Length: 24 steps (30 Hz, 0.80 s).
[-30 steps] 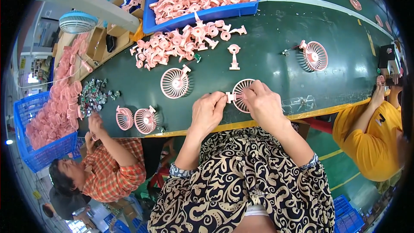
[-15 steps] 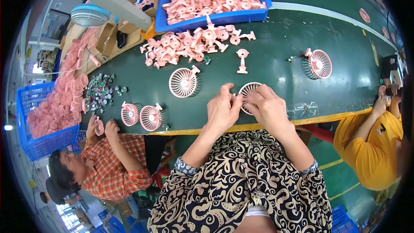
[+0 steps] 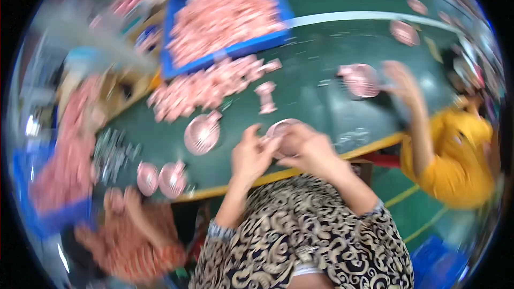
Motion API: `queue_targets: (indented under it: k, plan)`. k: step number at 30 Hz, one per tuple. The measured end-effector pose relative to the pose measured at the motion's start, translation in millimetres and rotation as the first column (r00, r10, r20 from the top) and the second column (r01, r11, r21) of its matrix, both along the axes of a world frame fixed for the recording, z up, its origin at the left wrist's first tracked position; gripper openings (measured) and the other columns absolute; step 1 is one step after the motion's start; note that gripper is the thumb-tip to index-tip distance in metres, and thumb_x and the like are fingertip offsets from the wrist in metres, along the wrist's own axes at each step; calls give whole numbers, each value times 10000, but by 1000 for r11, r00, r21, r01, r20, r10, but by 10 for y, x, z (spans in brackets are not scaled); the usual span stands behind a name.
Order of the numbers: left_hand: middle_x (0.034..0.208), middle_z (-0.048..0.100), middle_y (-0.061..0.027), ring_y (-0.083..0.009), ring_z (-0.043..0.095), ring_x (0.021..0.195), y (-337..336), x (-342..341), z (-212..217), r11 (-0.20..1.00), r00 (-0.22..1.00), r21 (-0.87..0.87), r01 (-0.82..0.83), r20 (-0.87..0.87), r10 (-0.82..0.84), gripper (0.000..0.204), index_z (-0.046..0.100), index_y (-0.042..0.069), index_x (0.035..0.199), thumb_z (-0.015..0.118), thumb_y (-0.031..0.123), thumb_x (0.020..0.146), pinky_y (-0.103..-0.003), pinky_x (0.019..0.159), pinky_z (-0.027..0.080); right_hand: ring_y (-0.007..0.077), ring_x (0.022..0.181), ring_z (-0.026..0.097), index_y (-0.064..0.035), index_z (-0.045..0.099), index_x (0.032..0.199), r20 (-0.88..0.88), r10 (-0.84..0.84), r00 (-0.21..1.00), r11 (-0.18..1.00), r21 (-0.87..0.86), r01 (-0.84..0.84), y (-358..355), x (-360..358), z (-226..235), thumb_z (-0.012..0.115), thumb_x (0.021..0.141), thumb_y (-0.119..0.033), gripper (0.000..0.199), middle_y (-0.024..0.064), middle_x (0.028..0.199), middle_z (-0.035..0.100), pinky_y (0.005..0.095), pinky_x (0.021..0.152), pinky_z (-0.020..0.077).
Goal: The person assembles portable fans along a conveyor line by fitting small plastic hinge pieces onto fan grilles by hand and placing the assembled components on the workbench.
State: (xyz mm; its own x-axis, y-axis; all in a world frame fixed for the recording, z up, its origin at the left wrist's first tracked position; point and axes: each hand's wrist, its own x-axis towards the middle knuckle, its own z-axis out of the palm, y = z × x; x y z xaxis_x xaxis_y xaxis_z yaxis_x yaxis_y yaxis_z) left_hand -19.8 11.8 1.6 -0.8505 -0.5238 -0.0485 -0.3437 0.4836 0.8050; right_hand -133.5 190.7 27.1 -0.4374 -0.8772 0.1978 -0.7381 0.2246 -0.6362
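A round pink fan grille is held between my two hands over the green table, near its front edge. My left hand is closed at the grille's left side, thumb and fingers meeting there. Across its right side bends my right hand, its fingers covering part of the ribs. Whatever small part lies between my fingertips is hidden and smeared by motion. Just beyond my hands stands a single pink fan bracket. To the left lies another pink fan grille with a bracket attached.
A blue tray of pink brackets stands at the back, a loose bracket pile before it. Small circuit boards and a blue basket are at left. A co-worker's hand reaches toward a pink fan grille at right.
The view has swung and blurred, shifting the table's things leftward and down. The co-worker at right has stretched a hand over the table. My hands stay on the grille.
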Motion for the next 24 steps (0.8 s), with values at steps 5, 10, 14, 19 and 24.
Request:
queue_targets:
  k: [5,10,14,19,24]
  plan:
    - [766,681,-26,-84,606,692,-153,129,-37,998,1000,64,-9,-8,9,517,516,-55,1406,754,103,975,-242,631,492,351,1108,666,-94,714,1149,105,-14,994,997,-76,22,-254,159,-365,855,717,-275,489,137,1188,668,470,869,582]
    - [978,644,-112,-211,619,861,-487,128,-461,955,998,291,58,-53,-44,528,570,-72,1325,805,173,921,-339,770,513,383,1170,605,10,721,1065,102,1,995,995,-103,10,-162,191,-337,905,674,-290,526,196,1219,605,461,884,572]
    - [1132,683,-133,-204,657,964,-201,39,-98,926,998,375,-53,36,42,510,546,-106,1361,786,76,949,-304,801,560,381,1165,608,11,720,1069,96,-43,994,987,-147,57,-155,228,-366,895,685,-284,516,188,1212,602,473,873,570]
    - [1005,687,-86,-160,646,899,-397,56,-141,969,998,245,24,54,-38,474,576,-90,1352,774,112,971,-287,761,552,356,1103,641,-30,717,999,57,-72,996,969,-234,84,-159,176,-359,850,736,-311,407,169,1163,616,476,803,587]
    - [958,724,-64,-177,664,810,-608,-36,48,941,995,-332,62,-54,-85,394,641,-24,1330,745,152,993,-287,742,549,285,989,677,-138,704,958,-34,-532,846,813,-301,499,119,-156,-415,710,908,-250,123,130,1088,638,427,682,585]
